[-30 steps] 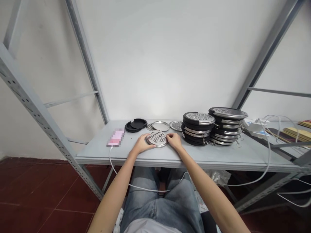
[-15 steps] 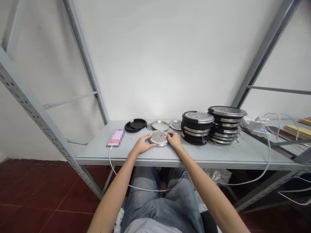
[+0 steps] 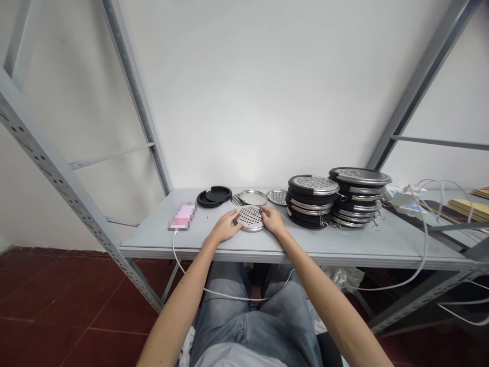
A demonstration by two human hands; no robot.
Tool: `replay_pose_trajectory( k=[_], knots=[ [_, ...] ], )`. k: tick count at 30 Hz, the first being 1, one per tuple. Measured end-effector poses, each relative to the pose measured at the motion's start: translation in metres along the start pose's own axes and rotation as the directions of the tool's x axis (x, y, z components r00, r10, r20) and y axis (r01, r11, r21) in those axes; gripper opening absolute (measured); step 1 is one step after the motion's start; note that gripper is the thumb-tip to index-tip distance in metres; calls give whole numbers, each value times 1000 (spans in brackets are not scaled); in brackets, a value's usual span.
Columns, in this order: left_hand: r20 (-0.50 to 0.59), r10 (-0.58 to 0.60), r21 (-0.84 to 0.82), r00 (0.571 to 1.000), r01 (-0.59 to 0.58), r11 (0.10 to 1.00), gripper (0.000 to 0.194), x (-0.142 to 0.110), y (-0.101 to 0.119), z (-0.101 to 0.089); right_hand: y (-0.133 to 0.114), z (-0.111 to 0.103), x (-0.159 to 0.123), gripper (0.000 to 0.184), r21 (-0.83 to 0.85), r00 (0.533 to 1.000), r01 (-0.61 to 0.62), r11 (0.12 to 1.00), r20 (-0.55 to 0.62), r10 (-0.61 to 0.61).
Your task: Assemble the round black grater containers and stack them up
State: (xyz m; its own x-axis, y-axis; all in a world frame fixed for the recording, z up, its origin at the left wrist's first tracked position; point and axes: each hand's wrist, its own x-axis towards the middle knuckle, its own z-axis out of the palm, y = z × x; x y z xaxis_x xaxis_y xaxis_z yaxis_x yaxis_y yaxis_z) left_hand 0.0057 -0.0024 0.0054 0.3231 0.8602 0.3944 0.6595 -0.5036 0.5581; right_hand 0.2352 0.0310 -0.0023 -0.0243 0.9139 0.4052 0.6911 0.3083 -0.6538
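Perforated steel disc (image 3: pixel 250 218) lies flat on the table (image 3: pixel 344 244) right between both grips, round so no long axis. L hand (image 3: pixel 226 226) and R hand (image 3: pixel 272 219) are about equally close, fingers on its edge, can't tell if actually clamped tho.

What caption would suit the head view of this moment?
Left hand and right hand rest on a perforated steel disc on a grey metal shelf, beside stacked black cases with perforated steel lids.
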Motion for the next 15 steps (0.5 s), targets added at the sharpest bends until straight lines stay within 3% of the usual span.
replay_pose_trajectory(
  k=[15],
  knots=[
    [25,-24,80,999,22,997,53,4,2,1,0,2,-1,35,-4,999,-43,999,6,43]
  ],
)
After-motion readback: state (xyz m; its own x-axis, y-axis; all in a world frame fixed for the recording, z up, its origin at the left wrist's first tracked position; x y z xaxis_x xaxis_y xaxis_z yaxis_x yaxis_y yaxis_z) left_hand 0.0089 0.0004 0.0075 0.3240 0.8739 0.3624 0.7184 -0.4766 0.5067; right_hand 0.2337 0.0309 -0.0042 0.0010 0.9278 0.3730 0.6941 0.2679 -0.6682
